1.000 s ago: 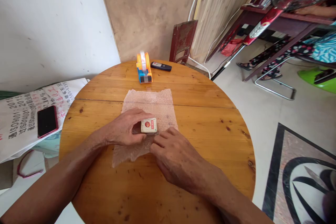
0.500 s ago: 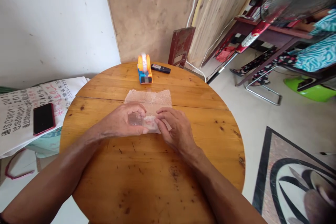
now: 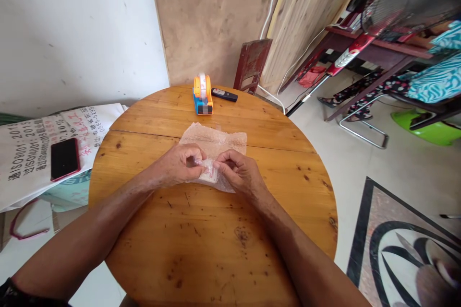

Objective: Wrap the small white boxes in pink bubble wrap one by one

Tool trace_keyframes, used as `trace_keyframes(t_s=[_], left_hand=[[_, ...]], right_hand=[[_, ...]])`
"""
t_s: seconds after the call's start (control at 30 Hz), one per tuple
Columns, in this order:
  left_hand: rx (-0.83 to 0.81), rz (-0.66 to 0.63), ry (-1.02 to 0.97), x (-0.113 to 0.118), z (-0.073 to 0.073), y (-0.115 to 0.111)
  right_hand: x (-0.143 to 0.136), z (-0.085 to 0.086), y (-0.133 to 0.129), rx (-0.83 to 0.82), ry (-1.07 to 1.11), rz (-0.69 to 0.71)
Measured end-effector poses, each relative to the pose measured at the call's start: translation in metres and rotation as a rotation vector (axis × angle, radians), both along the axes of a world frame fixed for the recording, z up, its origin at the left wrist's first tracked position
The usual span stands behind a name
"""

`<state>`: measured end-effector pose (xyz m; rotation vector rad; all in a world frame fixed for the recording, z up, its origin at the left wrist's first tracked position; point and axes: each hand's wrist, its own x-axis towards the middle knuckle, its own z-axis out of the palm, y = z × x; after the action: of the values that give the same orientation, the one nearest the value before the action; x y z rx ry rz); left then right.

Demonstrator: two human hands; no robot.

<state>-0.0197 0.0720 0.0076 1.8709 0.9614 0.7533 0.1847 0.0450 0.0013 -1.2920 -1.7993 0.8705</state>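
A sheet of clear bubble wrap (image 3: 225,143) lies on the round wooden table (image 3: 201,240). At its near edge is a small whitish bundle (image 3: 209,172) with bubble wrap about it; what is inside I cannot make out. From the left, my left hand (image 3: 180,163) pinches the wrap between thumb and forefinger. My right hand (image 3: 239,170) closes its thumb and fingers on the wrap from the other side. The two hands are a short gap apart, with crumpled film between their fingertips.
An orange and blue tape dispenser (image 3: 203,95) stands beyond the sheet, beside a black remote control (image 3: 224,94). Left of the table, a phone (image 3: 65,159) lies on a printed sack (image 3: 29,153). A wooden chair (image 3: 252,64) and a fan (image 3: 349,55) stand behind; a person sits at right.
My hands have drawn closer together, gathering the wrap between them. The bubble wrap sheet has turned slightly. The whole view has shifted a little.
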Motion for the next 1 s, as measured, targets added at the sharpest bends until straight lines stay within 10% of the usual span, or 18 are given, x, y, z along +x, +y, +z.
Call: trace_keyframes(t_s=[0.8,1.0], left_hand=[[-0.187,-0.029,-0.035,0.000,-0.002,0.002],[-0.157,-0.017,-0.065,0.001,-0.009,0.004]], right_hand=[[0.002,-0.011,0.008,-0.110,0.150,0.039],[0.005,0.006,-0.004,0.322,-0.194,-0.065]])
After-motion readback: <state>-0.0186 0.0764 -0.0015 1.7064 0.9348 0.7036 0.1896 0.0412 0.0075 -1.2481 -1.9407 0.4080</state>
